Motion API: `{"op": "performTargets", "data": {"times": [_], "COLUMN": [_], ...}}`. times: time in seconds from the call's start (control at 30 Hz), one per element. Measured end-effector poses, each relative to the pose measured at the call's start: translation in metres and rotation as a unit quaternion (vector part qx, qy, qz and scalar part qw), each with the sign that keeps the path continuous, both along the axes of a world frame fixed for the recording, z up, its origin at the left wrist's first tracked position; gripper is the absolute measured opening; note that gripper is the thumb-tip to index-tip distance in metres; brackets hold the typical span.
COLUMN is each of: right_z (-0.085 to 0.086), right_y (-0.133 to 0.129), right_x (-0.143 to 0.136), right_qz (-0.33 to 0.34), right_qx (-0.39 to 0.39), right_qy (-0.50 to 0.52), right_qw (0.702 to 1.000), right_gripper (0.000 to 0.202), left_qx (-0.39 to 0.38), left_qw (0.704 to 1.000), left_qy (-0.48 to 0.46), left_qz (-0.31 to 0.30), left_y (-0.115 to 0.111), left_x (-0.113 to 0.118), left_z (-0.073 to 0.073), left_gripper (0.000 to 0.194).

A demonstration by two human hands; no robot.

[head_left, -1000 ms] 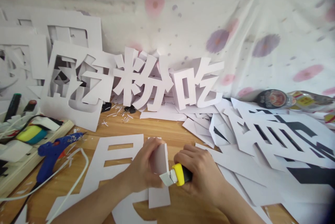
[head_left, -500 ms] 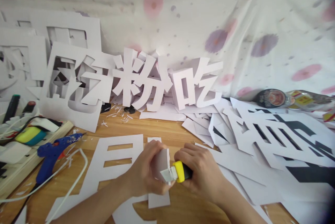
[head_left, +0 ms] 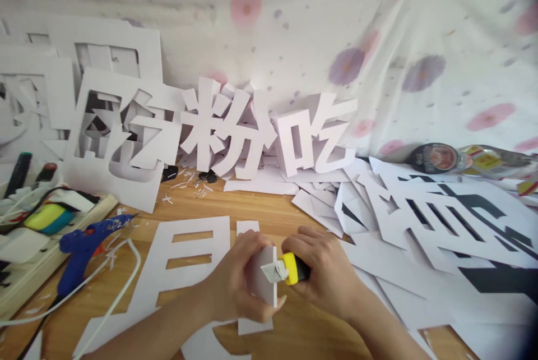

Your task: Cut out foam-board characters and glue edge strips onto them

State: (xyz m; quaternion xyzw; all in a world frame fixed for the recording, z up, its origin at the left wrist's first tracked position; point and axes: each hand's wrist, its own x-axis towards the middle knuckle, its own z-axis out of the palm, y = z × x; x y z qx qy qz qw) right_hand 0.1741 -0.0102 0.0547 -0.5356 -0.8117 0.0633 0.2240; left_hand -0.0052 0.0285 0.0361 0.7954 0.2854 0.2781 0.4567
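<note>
My left hand is closed around a small white foam board piece, its long edge turned to the right. In my right hand is a yellow-and-black utility knife. The knife's blade crosses the board's right edge near its middle. Below both hands, a flat white cut-out character lies on the wooden table. A white strip lies partly hidden under my left hand.
A blue glue gun with its cord lies left, beside a power strip. White raised characters stand at the back. Loose white sheets cover the right side. A bottle lies near the floral curtain.
The knife blade has moved up along the board's edge, from near its lower end to about its middle. The board has shifted slightly right and down.
</note>
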Motion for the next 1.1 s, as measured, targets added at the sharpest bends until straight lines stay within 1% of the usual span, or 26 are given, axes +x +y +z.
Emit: {"op": "performTargets", "data": {"times": [0.1, 0.17, 0.23, 0.27, 0.33, 0.4, 0.47, 0.53, 0.57, 0.63, 0.67, 0.7, 0.73, 0.77, 0.83, 0.9, 0.97, 1.03, 1.07, 1.1], "right_z": [-0.001, -0.002, -0.004, -0.006, -0.012, -0.019, -0.028, -0.037, -0.04, -0.046, -0.048, -0.05, -0.051, -0.052, -0.054, -0.055, -0.055, -0.054, -0.054, -0.054], "right_y": [0.004, 0.008, 0.013, 0.016, 0.023, 0.03, 0.035, 0.039, 0.04, 0.041, 0.041, 0.041, 0.041, 0.041, 0.043, 0.044, 0.043, 0.04, 0.036, 0.032], "right_x": [0.005, 0.011, 0.017, 0.021, 0.027, 0.033, 0.04, 0.045, 0.046, 0.048, 0.049, 0.049, 0.049, 0.049, 0.05, 0.051, 0.046, 0.032, 0.02, 0.007], "right_qz": [-0.017, -0.03, -0.063, -0.09, -0.169, -0.259, -0.312, -0.326, -0.325, -0.326, -0.325, -0.325, -0.325, -0.325, -0.325, -0.33, -0.341, -0.332, -0.314, -0.274], "right_qx": [0.01, 0.001, -0.018, -0.029, -0.057, -0.099, -0.136, -0.149, -0.15, -0.152, -0.154, -0.156, -0.158, -0.158, -0.156, -0.143, -0.113, -0.075, -0.051, -0.047], "right_qy": [0.011, 0.02, 0.028, 0.028, 0.002, -0.061, -0.122, -0.15, -0.154, -0.16, -0.164, -0.167, -0.169, -0.171, -0.174, -0.179, -0.187, -0.172, -0.145, -0.108], "right_qw": [1.0, 0.999, 0.997, 0.995, 0.984, 0.959, 0.932, 0.922, 0.921, 0.919, 0.918, 0.918, 0.917, 0.916, 0.916, 0.916, 0.915, 0.924, 0.937, 0.955], "right_gripper": [0.006, 0.008, 0.009, 0.009, 0.007, 0.007, 0.01, 0.013, 0.014, 0.014, 0.014, 0.015, 0.016, 0.018, 0.02, 0.024, 0.033, 0.045, 0.048, 0.054], "left_qx": [-0.02, -0.015, -0.011, -0.019, -0.053, -0.101, -0.15, -0.206, -0.24, -0.318, -0.352, -0.385, -0.415, -0.438, -0.47, -0.484, -0.488, -0.469, -0.455, -0.437], "left_qw": [1.0, 1.0, 1.0, 0.999, 0.998, 0.994, 0.984, 0.96, 0.938, 0.877, 0.849, 0.828, 0.816, 0.811, 0.811, 0.813, 0.82, 0.841, 0.853, 0.863], "left_qy": [0.0, -0.004, -0.007, -0.008, -0.015, -0.041, -0.095, -0.186, -0.244, -0.343, -0.368, -0.372, -0.356, -0.334, -0.278, -0.226, -0.173, -0.135, -0.124, -0.121], "left_qz": [-0.008, -0.018, -0.027, -0.029, -0.018, -0.005, 0.009, 0.037, 0.06, 0.115, 0.143, 0.166, 0.185, 0.196, 0.21, 0.232, 0.246, 0.233, 0.223, 0.221], "left_y": [-0.002, -0.003, -0.004, -0.004, -0.003, 0.001, 0.008, 0.018, 0.023, 0.033, 0.038, 0.043, 0.047, 0.051, 0.058, 0.063, 0.066, 0.068, 0.069, 0.07], "left_x": [0.001, 0.0, -0.002, -0.003, -0.005, -0.006, -0.007, -0.007, -0.008, -0.01, -0.012, -0.014, -0.016, -0.017, -0.021, -0.024, -0.026, -0.027, -0.028, -0.029], "left_z": [0.003, 0.005, 0.006, 0.006, 0.006, 0.004, 0.001, 0.0, 0.001, 0.006, 0.009, 0.012, 0.014, 0.015, 0.013, 0.008, 0.001, -0.005, -0.008, -0.01], "left_gripper": [0.04, 0.044, 0.045, 0.045, 0.042, 0.039, 0.035, 0.033, 0.036, 0.043, 0.046, 0.049, 0.05, 0.051, 0.049, 0.042, 0.037, 0.035, 0.035, 0.037]}}
